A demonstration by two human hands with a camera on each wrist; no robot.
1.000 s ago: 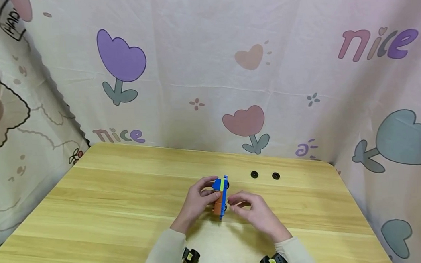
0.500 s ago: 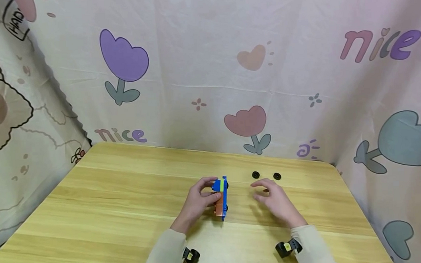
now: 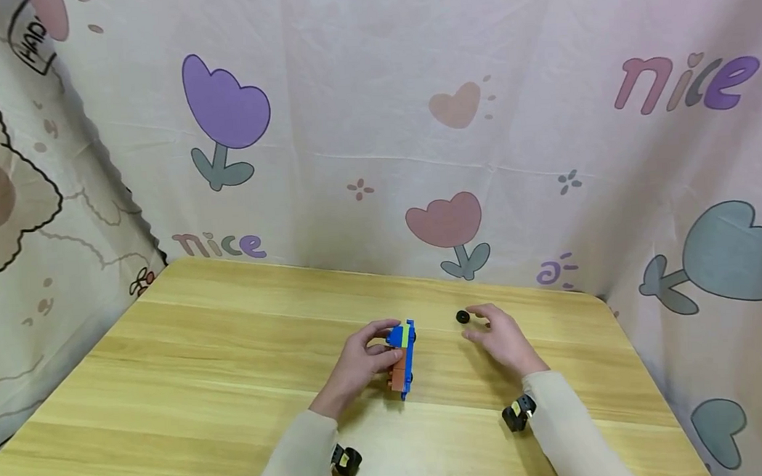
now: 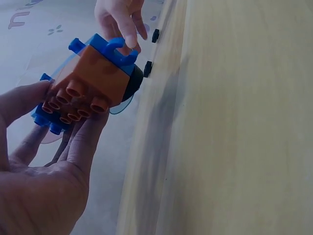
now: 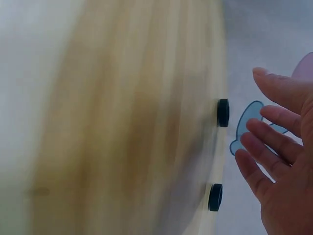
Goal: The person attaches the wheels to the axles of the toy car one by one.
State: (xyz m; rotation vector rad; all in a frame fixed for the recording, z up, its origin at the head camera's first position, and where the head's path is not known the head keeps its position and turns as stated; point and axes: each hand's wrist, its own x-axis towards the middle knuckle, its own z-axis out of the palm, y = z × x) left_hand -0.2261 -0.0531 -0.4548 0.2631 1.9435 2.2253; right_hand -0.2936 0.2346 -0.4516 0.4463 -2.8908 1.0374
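While the left grip [image 3: 354,361] pinches a blue-and-orange plastic toy vehicle [image 3: 407,353], the right grip [image 3: 504,341], loosely spread, hovers beside two round black discs [image 5: 223,113], nearer them than before.

Here's the right hand [image 5: 296,169], fingers parted and lightly bent, thumb held well clear of them! Near the fingertips, on the forefinger side, sits one black disc [image 5: 223,112], apart from the hand; over on the little-finger side lies a second black disc [image 5: 215,197], apart too, both on the blurred wooden table [image 5: 132,122]. And behind the fingers, pale cloth [image 5: 244,49] shows off a blue-grey print [image 5: 248,120]!
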